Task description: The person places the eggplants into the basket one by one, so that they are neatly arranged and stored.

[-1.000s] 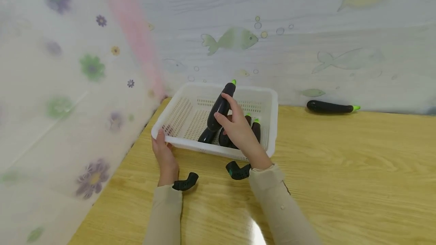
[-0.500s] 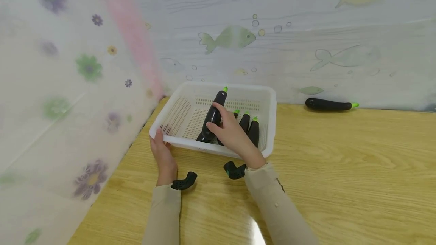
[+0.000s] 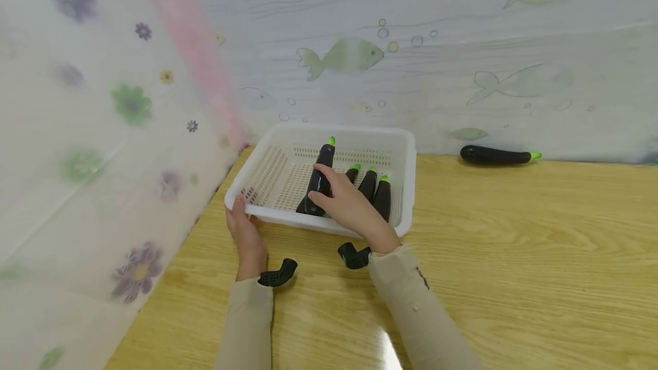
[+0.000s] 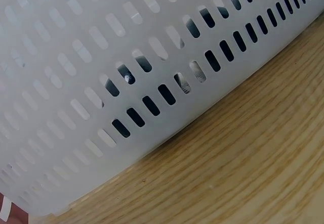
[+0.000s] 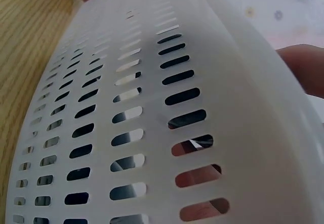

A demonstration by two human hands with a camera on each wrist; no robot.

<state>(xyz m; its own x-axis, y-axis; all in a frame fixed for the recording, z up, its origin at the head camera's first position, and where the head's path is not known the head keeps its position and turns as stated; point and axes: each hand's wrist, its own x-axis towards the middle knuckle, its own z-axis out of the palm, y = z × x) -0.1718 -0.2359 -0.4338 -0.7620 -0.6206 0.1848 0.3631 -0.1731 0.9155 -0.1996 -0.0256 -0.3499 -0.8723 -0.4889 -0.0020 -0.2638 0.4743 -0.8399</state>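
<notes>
1. My right hand [image 3: 349, 210] was curled round the mid-body of a dark eggplant [image 3: 319, 179], holding it tilted inside the white basket [image 3: 406, 187] – green stem tip up toward the far wall, blunt end down on the basket floor.
2. My left hand [image 3: 245, 233] gripped the basket's near-left rim, thumb over the edge.
3. Three more eggplants [image 3: 374, 187] lay just beside the held one, to its right, in the basket. Another eggplant [image 3: 494, 155] lay well apart on the wooden table [image 3: 540, 256], by the curtain.
4. Handling, my judgement: skin glossy, prob. slippery; body looked stiff & light, poss. a toy. Not fragile.
5. Best hold – wrap at the thick middle, not the narrow stem end.
6. Wrist views showed only the slotted basket wall [image 4: 152, 82].
</notes>
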